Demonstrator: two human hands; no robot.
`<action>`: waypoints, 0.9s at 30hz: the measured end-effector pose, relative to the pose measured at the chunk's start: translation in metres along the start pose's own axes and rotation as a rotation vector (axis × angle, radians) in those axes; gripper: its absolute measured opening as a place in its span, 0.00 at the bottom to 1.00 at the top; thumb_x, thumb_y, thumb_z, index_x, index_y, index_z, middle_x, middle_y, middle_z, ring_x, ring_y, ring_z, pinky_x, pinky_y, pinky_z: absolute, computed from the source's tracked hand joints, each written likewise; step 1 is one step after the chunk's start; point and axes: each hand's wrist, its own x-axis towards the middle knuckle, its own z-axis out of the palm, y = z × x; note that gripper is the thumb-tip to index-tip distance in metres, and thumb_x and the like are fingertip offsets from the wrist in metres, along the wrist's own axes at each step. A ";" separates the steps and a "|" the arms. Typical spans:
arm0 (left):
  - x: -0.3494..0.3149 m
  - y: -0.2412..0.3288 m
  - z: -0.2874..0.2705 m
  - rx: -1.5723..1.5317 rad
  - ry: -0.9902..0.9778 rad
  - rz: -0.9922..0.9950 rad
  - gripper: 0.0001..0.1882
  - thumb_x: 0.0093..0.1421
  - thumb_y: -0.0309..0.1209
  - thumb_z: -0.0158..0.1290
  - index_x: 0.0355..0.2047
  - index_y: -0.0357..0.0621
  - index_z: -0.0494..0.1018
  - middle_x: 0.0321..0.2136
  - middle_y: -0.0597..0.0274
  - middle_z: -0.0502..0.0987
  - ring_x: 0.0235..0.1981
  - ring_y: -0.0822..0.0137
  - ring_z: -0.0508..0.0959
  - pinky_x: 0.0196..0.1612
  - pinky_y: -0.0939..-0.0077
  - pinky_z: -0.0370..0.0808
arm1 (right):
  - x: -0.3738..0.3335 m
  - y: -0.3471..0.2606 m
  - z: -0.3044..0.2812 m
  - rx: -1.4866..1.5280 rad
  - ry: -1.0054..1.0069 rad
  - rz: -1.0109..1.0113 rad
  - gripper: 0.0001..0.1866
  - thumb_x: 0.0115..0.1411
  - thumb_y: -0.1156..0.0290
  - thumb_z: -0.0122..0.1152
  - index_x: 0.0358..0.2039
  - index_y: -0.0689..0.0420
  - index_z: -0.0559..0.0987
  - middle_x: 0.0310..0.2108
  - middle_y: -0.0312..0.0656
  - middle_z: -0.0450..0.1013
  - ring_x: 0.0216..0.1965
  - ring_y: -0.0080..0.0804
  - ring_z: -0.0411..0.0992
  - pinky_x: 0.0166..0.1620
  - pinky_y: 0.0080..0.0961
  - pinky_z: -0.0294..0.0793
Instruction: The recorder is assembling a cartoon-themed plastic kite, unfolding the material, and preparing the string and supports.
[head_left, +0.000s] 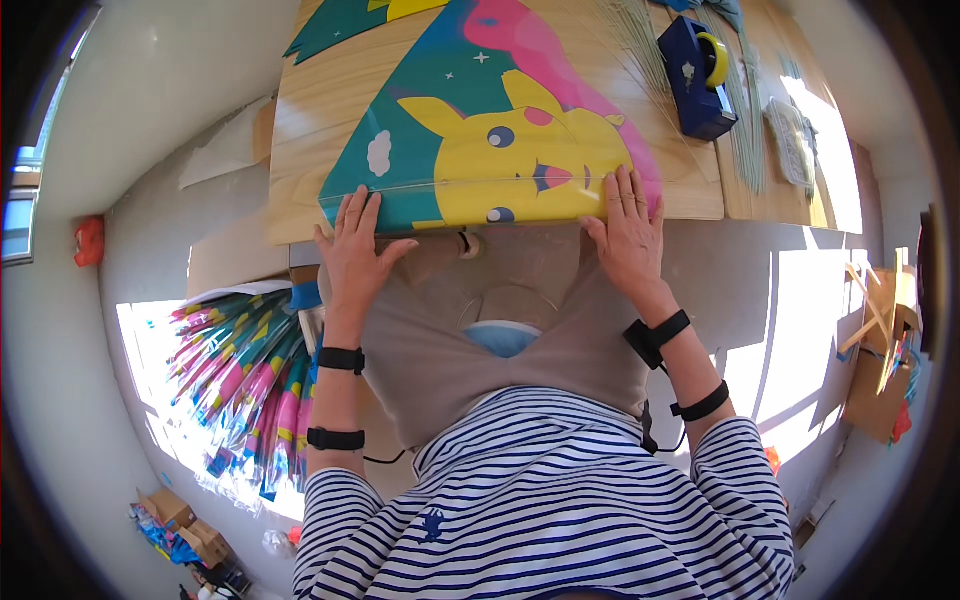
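A triangular printed kite sheet [470, 130], teal and pink with a yellow cartoon animal, lies on the wooden table with its wide side along the near edge. A thin straight line, a crease or a slim rod, runs across it near that side. My left hand [357, 245] rests its fingertips on the teal left corner, thumb stretched out to the right. On the right end, by the yellow and pink part, my right hand [628, 235] lies with fingers extended and thumb apart. Both hands are open, palms down, and press on the sheet without gripping it.
A blue tape dispenser [697, 80] with yellow tape stands at the right, near bundles of thin pale rods [745, 120] and a clear plastic box [790, 140]. Another printed sheet [345, 25] lies at the far left. Many folded printed sheets [250, 370] are heaped low on my left.
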 end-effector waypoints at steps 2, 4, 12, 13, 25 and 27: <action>0.001 0.006 0.000 0.033 0.041 -0.011 0.37 0.54 0.53 0.62 0.60 0.47 0.70 0.65 0.60 0.66 0.66 0.56 0.63 0.64 0.34 0.54 | 0.008 -0.006 -0.001 0.012 0.113 0.035 0.30 0.61 0.59 0.60 0.60 0.62 0.71 0.64 0.53 0.64 0.66 0.50 0.60 0.67 0.51 0.54; 0.007 0.009 -0.004 -0.121 0.188 0.045 0.28 0.55 0.44 0.62 0.54 0.45 0.74 0.57 0.58 0.71 0.59 0.54 0.68 0.60 0.43 0.60 | 0.028 -0.031 -0.011 0.246 0.140 -0.055 0.22 0.58 0.67 0.62 0.51 0.61 0.76 0.53 0.51 0.70 0.56 0.49 0.67 0.58 0.44 0.65; 0.066 0.051 0.021 -0.507 0.197 0.110 0.06 0.54 0.20 0.57 0.32 0.42 0.77 0.32 0.57 0.75 0.36 0.54 0.76 0.37 0.63 0.73 | 0.106 -0.141 0.028 0.581 -0.004 -0.360 0.04 0.50 0.79 0.60 0.28 0.57 0.79 0.29 0.46 0.72 0.33 0.48 0.75 0.34 0.41 0.73; 0.070 0.051 0.023 -0.501 0.181 0.122 0.05 0.54 0.19 0.57 0.31 0.42 0.76 0.31 0.57 0.74 0.36 0.54 0.76 0.36 0.63 0.73 | 0.108 -0.144 0.031 0.562 -0.021 -0.373 0.04 0.50 0.79 0.59 0.27 0.57 0.78 0.29 0.46 0.72 0.33 0.48 0.75 0.34 0.41 0.73; 0.071 0.043 0.033 -0.520 0.169 0.164 0.05 0.52 0.20 0.57 0.28 0.43 0.74 0.28 0.58 0.71 0.33 0.54 0.75 0.34 0.62 0.72 | 0.111 -0.129 0.045 0.491 -0.095 -0.413 0.02 0.51 0.79 0.58 0.27 0.58 0.76 0.29 0.46 0.71 0.32 0.49 0.74 0.34 0.42 0.73; 0.070 0.034 0.029 -0.517 0.173 0.150 0.05 0.53 0.20 0.58 0.28 0.43 0.74 0.28 0.58 0.71 0.33 0.53 0.75 0.34 0.62 0.73 | 0.109 -0.114 0.040 0.501 -0.104 -0.408 0.02 0.52 0.78 0.58 0.27 0.58 0.76 0.29 0.46 0.71 0.32 0.49 0.74 0.34 0.42 0.73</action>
